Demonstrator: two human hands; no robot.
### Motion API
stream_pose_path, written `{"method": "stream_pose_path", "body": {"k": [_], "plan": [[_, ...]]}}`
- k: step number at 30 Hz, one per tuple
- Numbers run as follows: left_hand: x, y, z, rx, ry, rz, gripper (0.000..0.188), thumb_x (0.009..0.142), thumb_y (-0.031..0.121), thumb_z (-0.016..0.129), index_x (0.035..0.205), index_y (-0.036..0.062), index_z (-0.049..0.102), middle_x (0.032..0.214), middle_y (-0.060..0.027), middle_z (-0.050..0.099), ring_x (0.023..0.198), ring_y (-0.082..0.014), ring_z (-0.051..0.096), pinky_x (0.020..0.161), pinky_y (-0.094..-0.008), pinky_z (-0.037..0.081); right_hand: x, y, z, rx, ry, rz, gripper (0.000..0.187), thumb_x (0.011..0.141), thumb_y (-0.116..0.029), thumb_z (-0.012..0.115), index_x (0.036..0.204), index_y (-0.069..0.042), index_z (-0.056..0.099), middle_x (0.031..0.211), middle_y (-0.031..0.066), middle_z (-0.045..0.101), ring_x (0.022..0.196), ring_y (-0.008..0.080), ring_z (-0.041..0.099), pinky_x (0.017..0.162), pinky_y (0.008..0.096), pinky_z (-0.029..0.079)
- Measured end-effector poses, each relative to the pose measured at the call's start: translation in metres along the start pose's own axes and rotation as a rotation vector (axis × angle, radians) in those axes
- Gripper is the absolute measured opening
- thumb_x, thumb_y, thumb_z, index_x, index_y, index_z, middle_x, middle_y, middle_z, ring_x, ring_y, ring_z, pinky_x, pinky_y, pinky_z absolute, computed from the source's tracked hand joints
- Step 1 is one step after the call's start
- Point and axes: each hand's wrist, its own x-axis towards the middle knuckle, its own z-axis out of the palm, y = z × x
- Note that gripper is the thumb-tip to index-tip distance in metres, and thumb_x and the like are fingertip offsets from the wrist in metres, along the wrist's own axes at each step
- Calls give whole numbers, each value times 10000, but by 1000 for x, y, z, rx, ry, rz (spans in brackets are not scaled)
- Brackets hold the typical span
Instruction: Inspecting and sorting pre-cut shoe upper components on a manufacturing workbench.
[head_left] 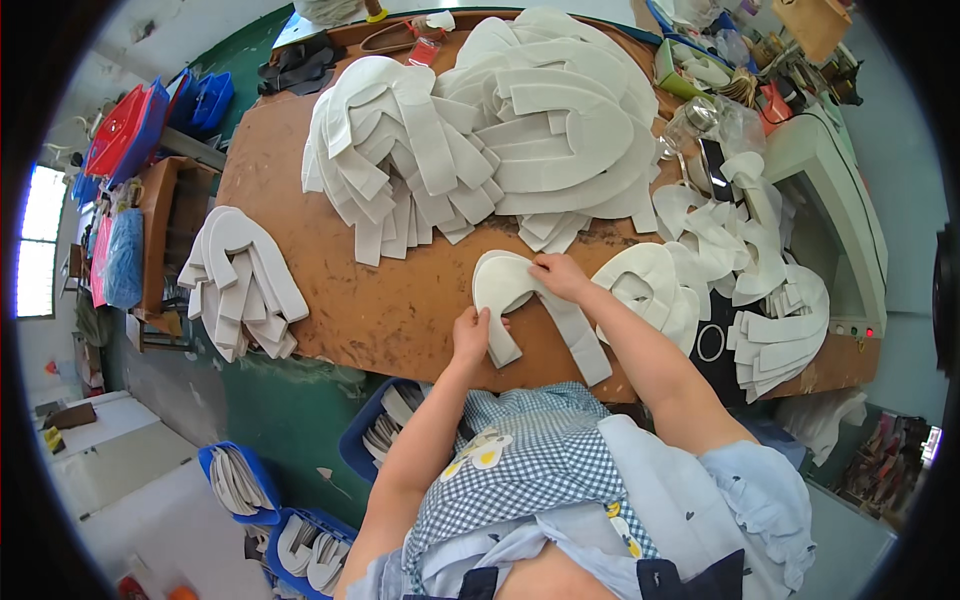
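A white U-shaped piece [572, 335] of thick, felt-like material is held low over the near edge of the brown table, its two legs pointing toward me. A second edge shows along its curve, so it may be doubled. My left hand [470, 335] grips the outer side of the left leg, fingers tucked partly behind it. At the curve's upper right, my right hand [561, 277] pinches the edge. Just right of it lies a small pile of similar curved pieces [650, 285], partly behind my right forearm.
Large heaps of U-shaped pieces [400, 130] cover the table's far side. A smaller stack [240, 270] lies at the left edge. A beige machine [825, 200], a glass jar [700, 115] and more pieces crowd the right. Blue bins [240, 480] of pieces stand on the floor.
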Motion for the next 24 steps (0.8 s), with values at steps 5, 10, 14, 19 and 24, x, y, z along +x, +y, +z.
{"method": "stream_pose_path", "body": {"k": [5,10,14,19,24], "plan": [[4,10,-18,223,115,43,233,962,160,480,946,-61,553,750,-137,689,670,-187,689,616,-298,536,-11,-17,23,-22,116,112,283,866,-288,567,907,-18,643,841,201,653,814,392,618,709,461,483],[1,33,-17,596,263,190,282,895,239,586,902,-41,611,742,-169,678,708,-280,676,660,-367,508,-14,-23,22,87,258,73,309,865,-297,595,882,10,620,802,214,633,771,395,606,665,446,459],[7,35,-17,695,310,162,323,862,291,618,844,-29,648,737,-182,666,722,-336,654,665,-394,498,-2,-18,20,10,232,69,310,854,-311,606,902,-7,642,805,206,644,764,393,611,668,444,473],[10,27,-18,709,332,171,350,851,307,639,825,-42,642,659,-143,636,607,-234,611,608,-362,475,4,-15,22,-46,189,89,319,845,-333,590,885,-23,651,855,199,658,821,389,621,728,470,487],[7,28,-16,684,338,168,344,847,305,642,813,-37,634,647,-139,625,609,-233,605,609,-356,470,1,-18,20,-66,181,133,300,844,-317,583,887,-29,652,868,186,664,833,380,624,744,468,491]]}}
